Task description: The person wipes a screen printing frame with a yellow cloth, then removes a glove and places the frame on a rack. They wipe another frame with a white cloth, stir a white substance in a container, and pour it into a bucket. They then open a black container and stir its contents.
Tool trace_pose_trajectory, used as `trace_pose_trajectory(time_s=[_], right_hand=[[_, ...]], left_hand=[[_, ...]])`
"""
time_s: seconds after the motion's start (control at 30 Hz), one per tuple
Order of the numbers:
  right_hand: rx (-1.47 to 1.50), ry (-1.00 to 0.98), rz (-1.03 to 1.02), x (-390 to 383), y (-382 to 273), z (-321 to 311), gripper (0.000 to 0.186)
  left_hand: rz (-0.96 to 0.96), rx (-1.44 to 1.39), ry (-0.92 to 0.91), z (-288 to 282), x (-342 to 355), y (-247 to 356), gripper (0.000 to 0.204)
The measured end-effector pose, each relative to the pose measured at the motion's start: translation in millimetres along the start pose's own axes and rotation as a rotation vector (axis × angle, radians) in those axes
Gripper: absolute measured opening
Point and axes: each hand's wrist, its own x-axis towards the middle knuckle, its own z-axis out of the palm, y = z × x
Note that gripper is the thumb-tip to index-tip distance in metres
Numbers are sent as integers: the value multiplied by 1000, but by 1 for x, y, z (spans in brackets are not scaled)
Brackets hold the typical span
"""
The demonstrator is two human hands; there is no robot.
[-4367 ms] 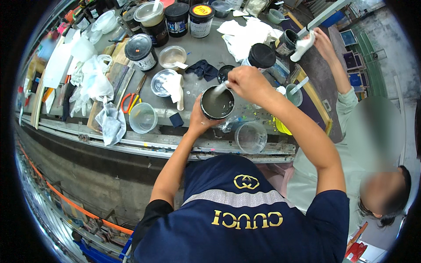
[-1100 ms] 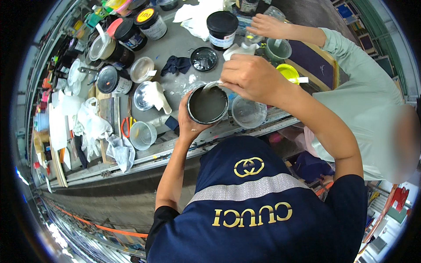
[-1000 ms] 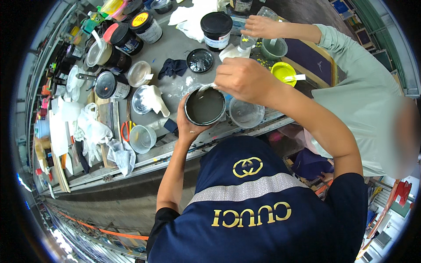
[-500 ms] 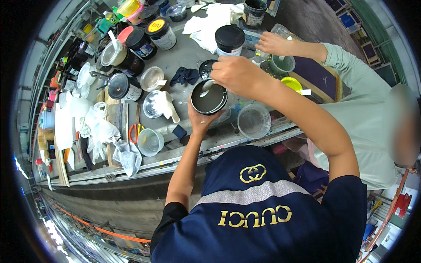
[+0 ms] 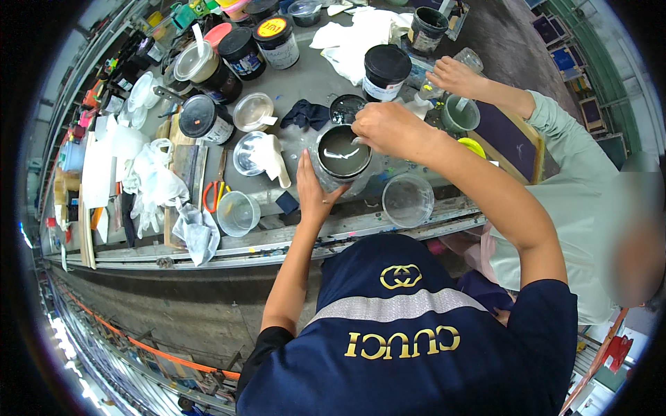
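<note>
A round black tub point(image 5: 322, 163) of dark grey, paint-like liquid point(image 5: 340, 158) stands in front of me on the worktable. My left hand point(image 5: 317, 193) cups its near left side, fingers up the wall and thumb around the front. My right hand point(image 5: 394, 130) is pinched over the tub's upper right rim. A pale stirring tool point(image 5: 356, 141) shows only as a small bit below its fingers; the rest is hidden. Bright streaks lie on the liquid. Just behind the tub is a black lid or shallow dish point(image 5: 347, 105), and a dark cloth point(image 5: 305, 114) lies to its left.
At the right, a co-worker's hand point(image 5: 454, 76) reaches over a clear container near a green-grey cup point(image 5: 460, 115). Closed black tubs point(image 5: 386, 69) stand behind. Clear tubs point(image 5: 408, 201), orange-handled scissors point(image 5: 211, 196), plastic bags point(image 5: 156, 173) and white cloths lie around the table.
The table has shifted slightly rightward in view. The pale tool stood visibly in the tub before; now my right hand is lower at the rim and covers most of it.
</note>
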Motion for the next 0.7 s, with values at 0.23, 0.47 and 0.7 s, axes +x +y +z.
trace_pose_trajectory(time_s=[0.23,0.47,0.7], right_hand=[[-147,125,24,3,7,-3,11],[-269,220,-5,7,8,1,6],[-99,374,-90,-19,-12,-28,8]], left_hand=[[-89,-25,177,-14,-40,35,98],[-192,-361,129,-38,-44,66,74],[-156,-420,145,-55,-43,71,44]])
